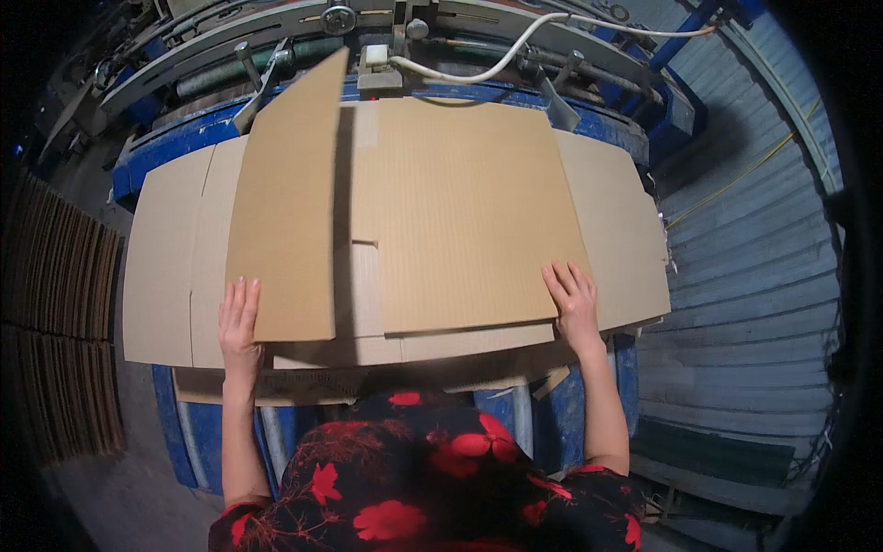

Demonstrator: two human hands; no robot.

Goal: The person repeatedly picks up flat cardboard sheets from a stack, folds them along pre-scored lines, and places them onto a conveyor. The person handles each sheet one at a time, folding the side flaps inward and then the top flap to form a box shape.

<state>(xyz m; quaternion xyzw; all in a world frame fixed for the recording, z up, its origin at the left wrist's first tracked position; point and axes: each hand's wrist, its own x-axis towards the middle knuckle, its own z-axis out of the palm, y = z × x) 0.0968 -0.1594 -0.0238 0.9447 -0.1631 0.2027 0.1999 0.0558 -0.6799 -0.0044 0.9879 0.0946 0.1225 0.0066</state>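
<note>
A folded sheet of brown corrugated cardboard lies before me. Its left panel (285,202) is tilted up along its inner edge, casting a dark shadow over the gap beside it. The right panel (469,212) is folded over nearly flat. My left hand (241,317) rests with stretched fingers on the near outer corner of the left panel. On the near right corner of the right panel, my right hand (573,299) has its fingers extended; both thumbs are mostly hidden. Underneath, paler cardboard (161,258) spreads out to both sides.
A blue machine (175,152) with rollers, handwheels and metal guides stands at the far side. A white cable (469,75) loops above it. Stacked cardboard (60,322) is on the left, and a corrugated metal wall (745,276) on the right.
</note>
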